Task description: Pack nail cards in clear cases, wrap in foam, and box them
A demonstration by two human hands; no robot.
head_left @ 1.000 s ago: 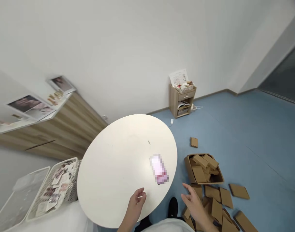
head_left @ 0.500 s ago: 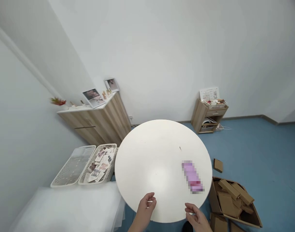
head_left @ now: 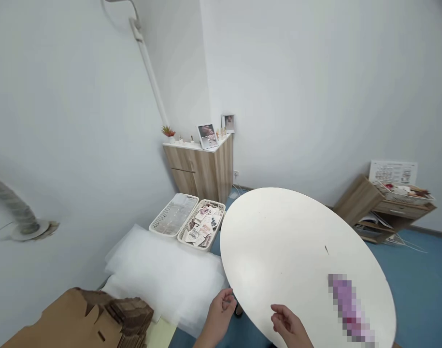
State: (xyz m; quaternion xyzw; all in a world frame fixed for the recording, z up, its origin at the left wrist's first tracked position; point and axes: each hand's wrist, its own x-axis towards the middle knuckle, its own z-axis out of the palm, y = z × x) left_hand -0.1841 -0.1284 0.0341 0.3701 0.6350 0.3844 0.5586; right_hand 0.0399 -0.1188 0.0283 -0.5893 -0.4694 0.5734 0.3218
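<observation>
My left hand (head_left: 221, 308) hangs at the near left edge of a round white table (head_left: 278, 227), beside a stack of white translucent sheets (head_left: 170, 270). Its fingers are loosely curled with a gap to the thumb, and it holds nothing. Over the table's near edge is my right hand (head_left: 290, 325), fingers half bent and apart, also holding nothing. A purple and pink item (head_left: 347, 304), blurred by large pixels, lies on the table to the right of my right hand. Farther back on the tabletop is a tiny dark object (head_left: 326, 250), too small to name.
Two white baskets stand left of the table: one (head_left: 154, 226) with clear packets, one (head_left: 221, 220) with printed cards. Flattened brown cardboard (head_left: 72, 324) lies at lower left. A wooden cabinet (head_left: 206, 169) stands in the corner, a small shelf unit (head_left: 358, 200) at right.
My view has turned left, so the table and purple item sit farther right and the cardboard shows. My left hand is now at the table's left edge, near the sheets. Both hands remain without anything.
</observation>
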